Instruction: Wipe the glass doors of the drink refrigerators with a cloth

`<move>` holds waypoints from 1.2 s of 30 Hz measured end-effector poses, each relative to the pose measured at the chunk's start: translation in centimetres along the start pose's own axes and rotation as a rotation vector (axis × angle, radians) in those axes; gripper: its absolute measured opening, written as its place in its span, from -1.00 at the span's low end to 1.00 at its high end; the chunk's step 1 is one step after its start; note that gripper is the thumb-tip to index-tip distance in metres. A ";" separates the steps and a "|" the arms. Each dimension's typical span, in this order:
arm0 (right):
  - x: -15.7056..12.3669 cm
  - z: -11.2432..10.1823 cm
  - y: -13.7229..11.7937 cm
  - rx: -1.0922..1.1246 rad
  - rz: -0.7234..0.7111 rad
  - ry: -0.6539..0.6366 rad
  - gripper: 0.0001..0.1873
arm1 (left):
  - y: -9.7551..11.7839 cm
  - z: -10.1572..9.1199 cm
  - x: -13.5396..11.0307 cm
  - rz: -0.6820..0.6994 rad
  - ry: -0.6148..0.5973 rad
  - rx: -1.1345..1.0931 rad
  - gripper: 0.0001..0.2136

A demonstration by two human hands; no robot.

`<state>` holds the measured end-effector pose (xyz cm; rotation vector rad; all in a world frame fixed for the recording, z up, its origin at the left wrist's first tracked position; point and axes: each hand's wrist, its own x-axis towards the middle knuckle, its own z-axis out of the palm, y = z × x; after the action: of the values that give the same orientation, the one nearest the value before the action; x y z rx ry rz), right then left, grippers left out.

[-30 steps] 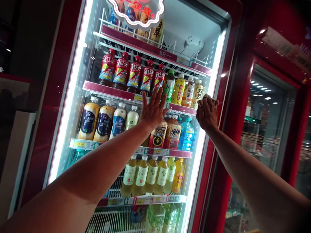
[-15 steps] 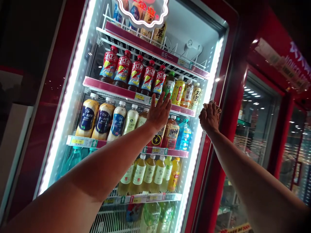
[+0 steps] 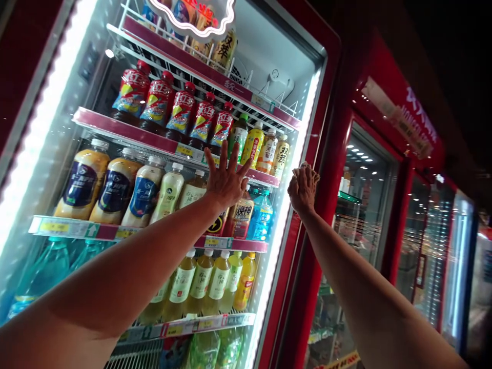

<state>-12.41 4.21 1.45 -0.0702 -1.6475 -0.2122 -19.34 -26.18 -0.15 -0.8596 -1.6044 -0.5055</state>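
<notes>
My left hand (image 3: 226, 179) is spread wide, fingers pointing up, before the glass front of a lit drinks fridge (image 3: 323, 87). It looks flat on the glass, though contact is hard to confirm. Behind it stand a green-capped bottle (image 3: 239, 134) and red-labelled bottles (image 3: 182, 110). My right hand (image 3: 303, 192) is closed on a crumpled, light brownish cloth (image 3: 313, 175) at the fridge's right edge, beside the bright light strip (image 3: 277, 223). Part of the cloth is hidden under the fingers.
Shelves (image 3: 126, 134) of bottles fill the fridge, with white-capped bottles (image 3: 115, 184) at left and pale yellow ones (image 3: 200, 279) lower down. A glowing sign (image 3: 230, 15) hangs at the top. More red-framed fridges (image 3: 403, 215) line the right side.
The view has swung right, so the fridge and both hands sit further left in the picture. The fingers of my left hand have spread wider. My right hand still grips the cloth.
</notes>
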 end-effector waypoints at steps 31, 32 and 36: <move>3.2 -0.1 1.2 0.139 -0.003 0.039 -0.29 | 4.2 3.3 2.0 0.108 -0.067 0.145 -0.40; 3.5 0.2 0.5 0.148 0.038 0.062 -0.29 | 4.2 3.3 2.0 0.103 -0.073 0.156 -0.39; 3.3 0.1 -0.9 0.118 -0.071 0.023 -0.32 | 4.4 3.3 2.0 0.098 -0.102 0.211 -0.38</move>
<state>-12.92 3.06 4.68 0.0802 -1.6374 -0.1687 -18.16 -20.51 0.45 -0.8096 -1.6650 -0.2210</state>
